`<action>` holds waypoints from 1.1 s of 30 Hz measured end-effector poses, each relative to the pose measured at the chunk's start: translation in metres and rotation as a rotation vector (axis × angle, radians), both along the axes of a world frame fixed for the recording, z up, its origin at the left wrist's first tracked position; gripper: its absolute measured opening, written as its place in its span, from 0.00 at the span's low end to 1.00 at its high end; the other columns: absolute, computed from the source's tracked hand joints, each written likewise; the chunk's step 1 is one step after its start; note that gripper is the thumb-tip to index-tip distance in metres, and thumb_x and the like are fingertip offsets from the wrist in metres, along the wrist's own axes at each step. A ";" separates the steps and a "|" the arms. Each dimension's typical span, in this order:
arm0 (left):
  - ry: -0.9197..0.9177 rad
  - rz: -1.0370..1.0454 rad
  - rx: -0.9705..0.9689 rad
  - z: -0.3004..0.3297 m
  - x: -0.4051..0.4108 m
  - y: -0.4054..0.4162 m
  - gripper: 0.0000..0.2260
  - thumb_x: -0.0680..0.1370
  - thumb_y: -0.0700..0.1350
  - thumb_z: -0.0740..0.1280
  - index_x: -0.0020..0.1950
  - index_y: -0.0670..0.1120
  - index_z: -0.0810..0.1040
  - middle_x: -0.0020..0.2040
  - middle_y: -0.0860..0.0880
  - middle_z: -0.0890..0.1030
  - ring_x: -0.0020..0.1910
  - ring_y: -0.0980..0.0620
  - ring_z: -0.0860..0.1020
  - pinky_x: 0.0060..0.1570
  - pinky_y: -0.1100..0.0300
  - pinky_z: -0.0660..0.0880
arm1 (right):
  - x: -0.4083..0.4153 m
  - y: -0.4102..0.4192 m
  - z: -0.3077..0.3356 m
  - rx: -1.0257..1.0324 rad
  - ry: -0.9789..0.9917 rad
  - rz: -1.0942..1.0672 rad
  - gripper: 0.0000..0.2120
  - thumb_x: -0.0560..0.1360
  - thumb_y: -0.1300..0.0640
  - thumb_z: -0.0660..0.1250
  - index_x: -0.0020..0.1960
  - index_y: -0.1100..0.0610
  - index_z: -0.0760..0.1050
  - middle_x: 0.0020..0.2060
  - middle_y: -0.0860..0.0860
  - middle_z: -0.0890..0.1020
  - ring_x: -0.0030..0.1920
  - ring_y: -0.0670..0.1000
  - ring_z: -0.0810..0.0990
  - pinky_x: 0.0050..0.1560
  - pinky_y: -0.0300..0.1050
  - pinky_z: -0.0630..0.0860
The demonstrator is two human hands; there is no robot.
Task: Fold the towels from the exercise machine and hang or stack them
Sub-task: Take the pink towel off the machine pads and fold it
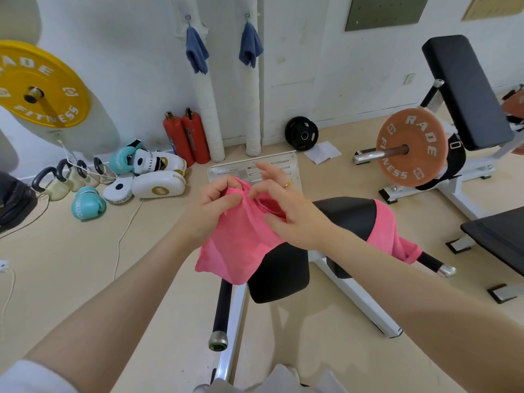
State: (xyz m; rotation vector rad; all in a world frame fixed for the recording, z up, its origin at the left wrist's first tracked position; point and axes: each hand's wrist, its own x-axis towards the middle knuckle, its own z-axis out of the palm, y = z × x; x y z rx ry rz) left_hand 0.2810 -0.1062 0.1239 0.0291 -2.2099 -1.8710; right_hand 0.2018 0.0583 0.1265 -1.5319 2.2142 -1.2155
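Item: pink towel [238,245], held up over the black seat pad [279,276] of an exercise machine.

Soft, light, limp cloth; judged to sag wherever unsupported, best taken at the corners of its top edge. Left hand [217,204] grips the upper edge, fingers curled round it; right hand [286,207] pinches the same edge just beside, other fingers spread. A second pink towel [394,231] drapes the machine's far pad. Two blue towels [196,51] hang on wall hooks behind.
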 end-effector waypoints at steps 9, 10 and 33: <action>-0.034 0.000 -0.014 0.002 0.002 -0.010 0.05 0.68 0.43 0.62 0.36 0.43 0.68 0.32 0.55 0.70 0.34 0.60 0.67 0.35 0.69 0.64 | -0.007 -0.003 -0.001 0.254 0.250 -0.029 0.14 0.73 0.48 0.63 0.53 0.56 0.76 0.63 0.51 0.73 0.44 0.49 0.75 0.45 0.43 0.69; -0.034 0.004 -0.013 0.003 0.002 -0.011 0.03 0.69 0.42 0.61 0.36 0.43 0.68 0.31 0.57 0.69 0.33 0.60 0.66 0.34 0.69 0.64 | -0.011 -0.001 -0.002 0.316 0.302 -0.026 0.14 0.74 0.48 0.63 0.51 0.57 0.77 0.57 0.51 0.75 0.42 0.48 0.71 0.43 0.42 0.66; -0.190 -0.160 0.103 -0.001 0.008 -0.007 0.11 0.68 0.38 0.68 0.28 0.51 0.75 0.35 0.57 0.78 0.34 0.60 0.75 0.34 0.69 0.71 | -0.062 0.051 -0.009 -0.065 -1.076 0.021 0.13 0.67 0.61 0.71 0.49 0.49 0.78 0.34 0.49 0.76 0.33 0.46 0.76 0.33 0.37 0.73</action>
